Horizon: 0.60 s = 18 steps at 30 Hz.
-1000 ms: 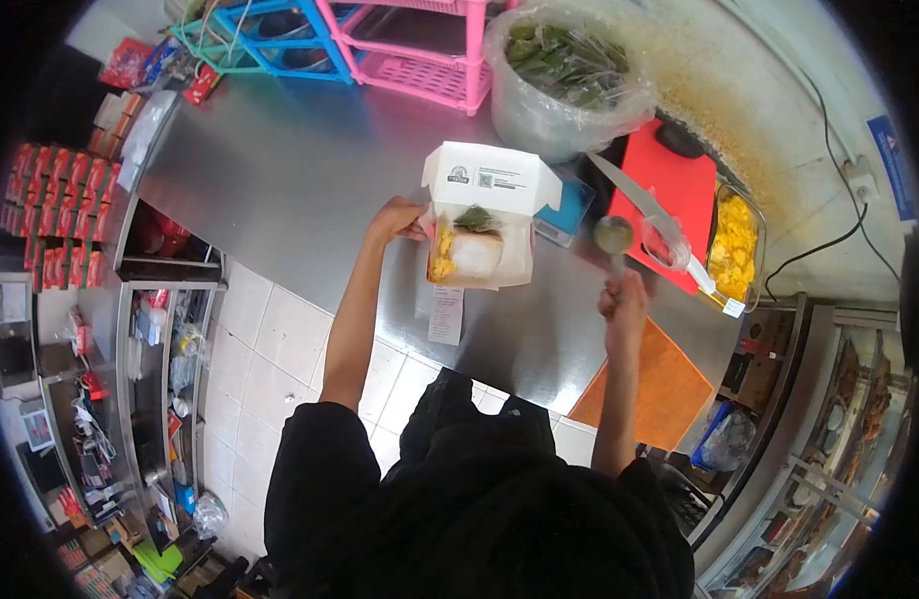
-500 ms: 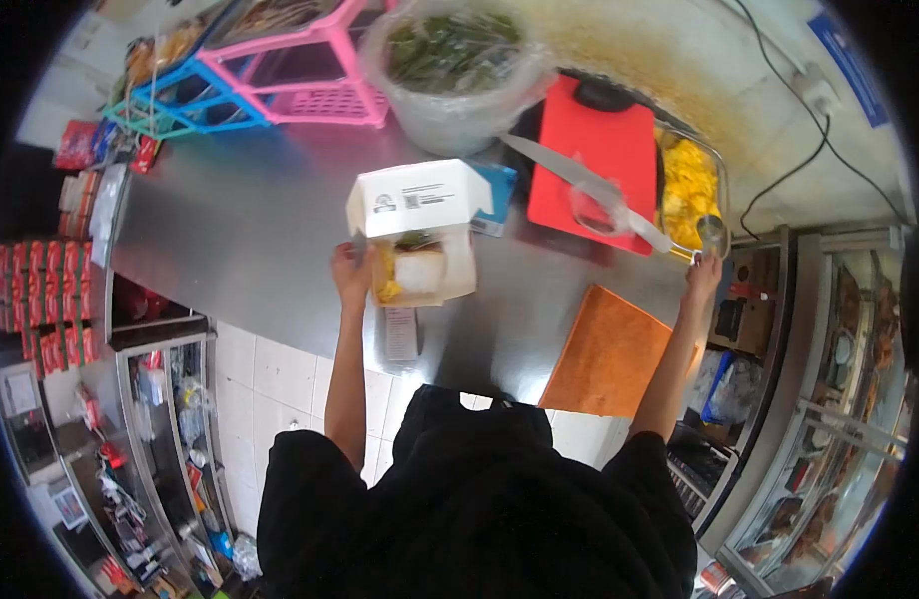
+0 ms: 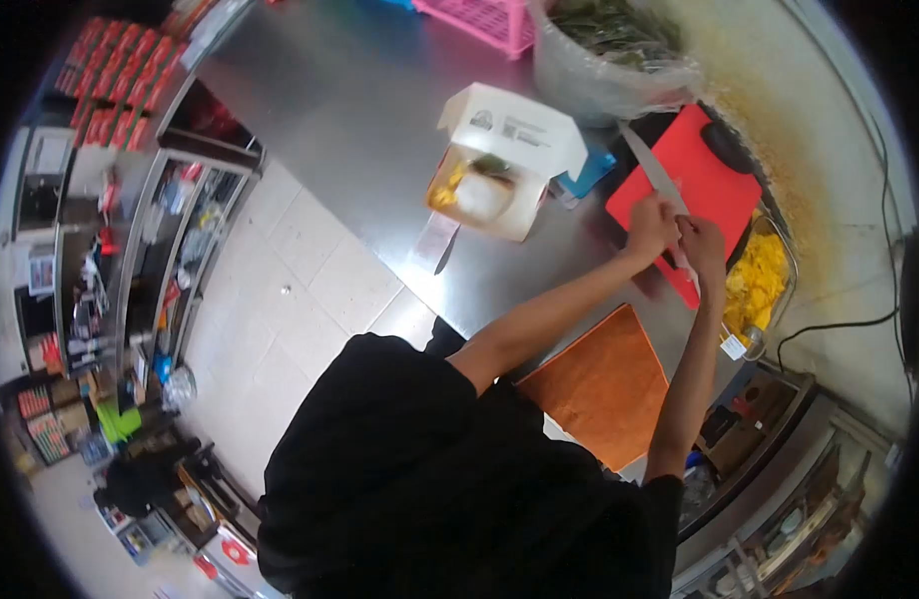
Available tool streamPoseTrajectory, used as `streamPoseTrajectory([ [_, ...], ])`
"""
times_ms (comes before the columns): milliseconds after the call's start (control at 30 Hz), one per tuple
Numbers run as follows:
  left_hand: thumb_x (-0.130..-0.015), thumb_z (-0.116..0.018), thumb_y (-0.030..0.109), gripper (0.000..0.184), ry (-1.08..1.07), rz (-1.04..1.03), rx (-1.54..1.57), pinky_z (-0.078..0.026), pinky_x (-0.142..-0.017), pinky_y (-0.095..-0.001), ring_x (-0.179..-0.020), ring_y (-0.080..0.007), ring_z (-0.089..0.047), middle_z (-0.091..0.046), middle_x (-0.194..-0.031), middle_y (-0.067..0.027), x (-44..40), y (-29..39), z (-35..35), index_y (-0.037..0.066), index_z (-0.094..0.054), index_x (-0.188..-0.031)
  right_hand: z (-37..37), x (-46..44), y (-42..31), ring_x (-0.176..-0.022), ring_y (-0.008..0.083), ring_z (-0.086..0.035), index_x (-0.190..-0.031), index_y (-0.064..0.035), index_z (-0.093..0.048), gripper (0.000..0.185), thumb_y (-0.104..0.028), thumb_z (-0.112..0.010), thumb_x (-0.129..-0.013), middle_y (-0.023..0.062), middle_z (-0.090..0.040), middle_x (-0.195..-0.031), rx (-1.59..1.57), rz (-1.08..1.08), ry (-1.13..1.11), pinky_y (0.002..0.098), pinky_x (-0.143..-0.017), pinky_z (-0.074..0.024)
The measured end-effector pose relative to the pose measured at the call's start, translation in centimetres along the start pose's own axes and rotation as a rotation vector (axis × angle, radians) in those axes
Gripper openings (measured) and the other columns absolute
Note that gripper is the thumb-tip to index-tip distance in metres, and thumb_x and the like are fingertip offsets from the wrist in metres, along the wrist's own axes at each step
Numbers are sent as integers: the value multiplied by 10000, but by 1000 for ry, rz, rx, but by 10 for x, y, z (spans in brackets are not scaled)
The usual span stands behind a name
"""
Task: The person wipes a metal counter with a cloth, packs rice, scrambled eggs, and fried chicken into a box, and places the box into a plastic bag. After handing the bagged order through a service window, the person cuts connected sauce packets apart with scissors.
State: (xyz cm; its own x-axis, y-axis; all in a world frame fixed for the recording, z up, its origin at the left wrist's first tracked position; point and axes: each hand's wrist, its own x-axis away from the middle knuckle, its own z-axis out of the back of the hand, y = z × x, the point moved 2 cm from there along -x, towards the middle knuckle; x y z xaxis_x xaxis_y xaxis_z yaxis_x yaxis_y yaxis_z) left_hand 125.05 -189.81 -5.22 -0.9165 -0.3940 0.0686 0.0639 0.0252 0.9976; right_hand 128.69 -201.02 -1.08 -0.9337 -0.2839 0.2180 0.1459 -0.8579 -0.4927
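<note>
My left hand (image 3: 654, 228) and my right hand (image 3: 701, 245) meet over the red cutting board (image 3: 724, 190), fingers closed in a pinch. What they hold is too small and blurred to make out; a bit of clear plastic seems to be near them. A knife (image 3: 651, 165) lies across the board, its handle end hidden by my hands. To the left stands an open white takeaway box (image 3: 519, 125). Inside it are white rice (image 3: 482, 197), yellow food (image 3: 446, 190) and something dark green. Beside the board is a metal tray of yellow food (image 3: 757, 280).
An orange cloth (image 3: 604, 384) lies at the counter's front edge. Behind the board stands a plastic-lined tub of green leaves (image 3: 619, 75), with a pink basket (image 3: 484, 20) to its left. A blue packet (image 3: 587, 175) sits by the box. Shelves (image 3: 145, 250) stand at the left.
My left hand has left the box and come over to the cutting board. My right hand has moved from the yellow food tray to meet it; the spoon there is out of sight. The view has turned.
</note>
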Motion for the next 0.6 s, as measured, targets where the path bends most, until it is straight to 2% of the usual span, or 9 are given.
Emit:
streamPoseTrajectory([
  [100, -754, -524, 39, 65, 72, -211, 111, -428, -542, -355, -592, -260, -563, -544, -622, -152, -9, 20, -17, -23, -517, -737, -14, -66, 56, -476, 125, -487, -939, -20, -604, 258, -237, -512, -834, 12, -545, -597, 31, 7, -124, 275, -437, -372],
  [200, -743, -525, 27, 45, 19, -410, 70, -428, -578, -380, -613, -295, -555, -541, -639, -164, -7, 42, -29, -17, -513, -737, -6, -96, 113, -554, 118, -494, -895, -45, -586, 227, -243, -485, -850, 5, -535, -657, -654, -302, -225, 291, -530, -414],
  [267, -726, -535, 16, 36, 5, -631, 38, -424, -610, -401, -639, -318, -550, -539, -657, -176, 5, 73, -35, -13, -513, -727, 11, -71, 112, -629, 138, -468, -930, -60, -566, 260, -285, -466, -847, 18, -521, -723, -882, -359, -104, 314, -580, -392],
  [333, -712, -548, 10, 47, -108, -788, -6, -416, -635, -415, -676, -338, -547, -541, -680, -189, 26, 108, -40, -17, -517, -734, 29, -38, 115, -704, 158, -443, -966, -76, -547, 296, -326, -447, -845, 32, -507, -788, -1046, -331, 58, 338, -630, -370],
  [367, -705, -555, 7, 56, -173, -863, -24, -412, -648, -423, -695, -348, -546, -541, -691, -195, 41, 119, -42, -18, -518, -738, 37, -14, 112, -741, 169, -430, -984, -84, -537, 315, -347, -437, -844, 39, -500, -821, -1128, -302, 151, 349, -656, -359],
  [467, -671, -584, 17, 109, -711, -827, -93, -408, -645, -424, -717, -352, -549, -548, -710, -201, 88, 141, -43, -22, -520, -750, 61, 65, 98, -853, 199, -392, -1037, -107, -507, 374, -410, -409, -840, 59, -479, -920, -1360, -186, 422, 385, -731, -326],
  [500, -673, -585, 37, 115, -896, -723, -27, -409, -647, -421, -721, -360, -547, -546, -715, -208, 110, 143, -45, -11, -526, -760, 66, 97, 93, -890, 209, -379, -1055, -115, -497, 395, -430, -399, -838, 66, -472, -953, -1444, -128, 522, 397, -756, -315],
  [567, -685, -580, 44, 84, -1001, -701, 184, -415, -642, -407, -712, -340, -554, -553, -714, -196, 163, 152, -42, 0, -530, -736, 73, 166, 79, -965, 229, -354, -1091, -131, -477, 437, -472, -380, -836, 80, -458, -1018, -1550, -36, 736, 420, -806, -293],
  [600, -725, -560, 59, 78, -1070, -739, 169, -421, -639, -399, -712, -315, -559, -568, -734, -184, 181, 149, -43, -4, -544, -768, 73, 197, 74, -1002, 240, -341, -1109, -139, -468, 458, -493, -371, -835, 86, -451, -1051, -1590, 0, 848, 432, -832, -281],
])
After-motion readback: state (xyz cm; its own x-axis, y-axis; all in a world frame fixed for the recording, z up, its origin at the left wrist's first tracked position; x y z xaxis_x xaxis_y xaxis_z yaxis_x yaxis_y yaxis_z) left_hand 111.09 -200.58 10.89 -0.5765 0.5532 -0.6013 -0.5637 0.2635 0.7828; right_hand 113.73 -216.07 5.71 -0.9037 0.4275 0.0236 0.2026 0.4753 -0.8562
